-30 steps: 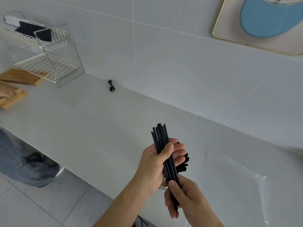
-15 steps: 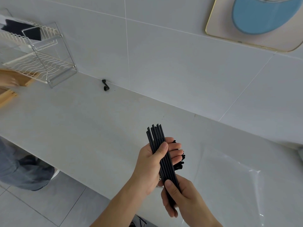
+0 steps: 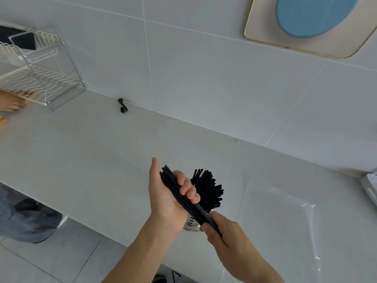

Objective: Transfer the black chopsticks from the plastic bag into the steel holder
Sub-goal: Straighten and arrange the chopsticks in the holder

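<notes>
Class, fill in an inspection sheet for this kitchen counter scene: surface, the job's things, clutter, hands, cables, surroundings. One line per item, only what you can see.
Surface: pale counter, against a tiled wall.
Job's things: bundle of black chopsticks held above the steel holder, which already stands full of chopsticks; clear plastic bag lies flat to the right.
Clutter: small black hook-like piece by the wall; wire dish rack far left.
Hands: left hand curls its fingers over the bundle; right hand holds the lower end in its grip.
Cables: nothing seen.
Surroundings: another person's hand by the rack; framed blue shape on the wall.
</notes>
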